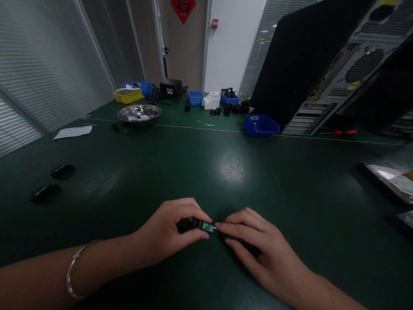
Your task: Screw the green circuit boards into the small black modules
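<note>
Head view, left hand (166, 235) fingers pinching small green circuit board (206, 226), right hand (257, 247) fingertips touching its end

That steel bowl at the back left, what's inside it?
The steel bowl holds a few small dark and pale bits, too small to identify. Its near wall hides the part of its floor closest to the camera. A white paper sheet lies beside it.

Single head-worn view, facing forward and down across the dark green matte tabletop (206, 164). Hands sit close below; far wall distant.
</note>
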A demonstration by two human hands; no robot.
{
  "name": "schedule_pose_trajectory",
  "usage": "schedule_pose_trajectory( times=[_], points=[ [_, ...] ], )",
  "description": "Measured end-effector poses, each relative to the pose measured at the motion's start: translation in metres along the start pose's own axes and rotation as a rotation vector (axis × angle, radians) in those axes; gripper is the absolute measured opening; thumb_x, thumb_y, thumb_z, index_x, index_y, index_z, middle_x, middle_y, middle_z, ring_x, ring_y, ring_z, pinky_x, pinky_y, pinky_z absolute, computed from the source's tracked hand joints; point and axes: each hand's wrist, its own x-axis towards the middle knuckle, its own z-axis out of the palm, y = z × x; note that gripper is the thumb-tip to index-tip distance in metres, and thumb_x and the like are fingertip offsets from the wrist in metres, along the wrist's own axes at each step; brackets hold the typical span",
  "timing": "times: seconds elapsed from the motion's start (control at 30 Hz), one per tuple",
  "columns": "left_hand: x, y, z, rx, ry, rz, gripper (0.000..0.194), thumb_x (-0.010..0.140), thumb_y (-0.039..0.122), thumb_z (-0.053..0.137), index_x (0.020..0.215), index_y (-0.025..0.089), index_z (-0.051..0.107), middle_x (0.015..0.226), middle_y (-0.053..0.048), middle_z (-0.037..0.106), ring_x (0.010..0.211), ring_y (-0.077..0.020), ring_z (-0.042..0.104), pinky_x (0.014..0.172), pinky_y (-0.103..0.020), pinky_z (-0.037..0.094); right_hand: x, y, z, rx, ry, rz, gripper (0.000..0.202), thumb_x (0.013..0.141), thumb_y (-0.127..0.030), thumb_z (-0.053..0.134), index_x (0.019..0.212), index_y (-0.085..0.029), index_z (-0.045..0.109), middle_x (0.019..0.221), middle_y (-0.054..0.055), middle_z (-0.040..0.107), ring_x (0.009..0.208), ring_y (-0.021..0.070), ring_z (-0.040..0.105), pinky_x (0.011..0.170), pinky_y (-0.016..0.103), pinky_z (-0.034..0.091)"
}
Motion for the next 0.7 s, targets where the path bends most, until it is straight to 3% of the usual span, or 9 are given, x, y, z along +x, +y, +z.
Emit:
schedule_pose_trajectory(
  times=[0.13,0.3,0.4,0.53,0.6,0.7],
  points=[
    [0.001,0.000,0.000,0.038,-0.022,-0.024,0.013,0.083,0.017,0.071,0.097,0.017,0.072,0.088,-0.005,0.068,0.082,-0.0169,0.064,0.074,-0.028,0.049,-0.001,0.000,0.000,0.096,0.083,-0.018,0.041,0.093,-0.007,0.055,0.128,-0.027,0.061,0.103,0.006,0.064,0.092,0.0199,0.061,0.076,0.034,0.053],
    [-0.002,0.000,-0.002,0.114,-0.021,-0.035,0.025,0.082,0.015,0.071,0.106,0.020,0.065,0.096,-0.004,0.068,0.094,-0.0203,0.062,0.085,-0.035,0.048,-0.003,0.002,0.000,0.091,0.092,0.016,0.039,0.093,-0.007,0.056,0.127,-0.026,0.062,0.105,0.006,0.063,0.096,0.0199,0.061,0.079,0.034,0.053],
    [-0.004,0.002,-0.009,0.108,-0.093,-0.026,0.048,0.079,0.019,0.075,0.123,0.024,0.056,0.113,-0.005,0.065,0.110,-0.0226,0.058,0.098,-0.040,0.045,-0.003,0.002,0.000,0.080,0.113,0.016,0.039,0.094,-0.008,0.055,0.127,-0.027,0.061,0.107,0.006,0.063,0.097,0.0198,0.061,0.081,0.034,0.053],
    [-0.003,0.010,-0.036,0.096,-0.251,0.012,0.094,0.068,0.032,0.086,0.145,0.030,0.033,0.145,-0.008,0.042,0.133,-0.0259,0.041,0.112,-0.042,0.035,-0.004,0.004,0.000,0.093,0.152,0.033,0.039,0.094,-0.009,0.054,0.128,-0.027,0.059,0.112,0.006,0.061,0.101,0.0195,0.061,0.083,0.033,0.054],
    [0.000,0.012,-0.053,0.132,-0.300,0.014,0.092,0.068,0.035,0.087,0.144,0.030,0.035,0.145,-0.007,0.041,0.134,-0.0261,0.039,0.113,-0.041,0.034,-0.005,0.005,0.000,0.092,0.160,0.040,0.039,0.094,-0.009,0.054,0.128,-0.026,0.058,0.113,0.006,0.061,0.102,0.0193,0.061,0.083,0.032,0.054],
    [0.004,0.009,-0.072,0.221,-0.384,-0.035,0.071,0.074,0.034,0.083,0.135,0.030,0.049,0.133,-0.005,0.052,0.122,-0.0243,0.050,0.104,-0.037,0.042,-0.005,0.005,0.000,0.087,0.154,0.047,0.039,0.094,-0.009,0.054,0.129,-0.026,0.058,0.114,0.006,0.062,0.104,0.0195,0.061,0.085,0.032,0.054]
  ],
)
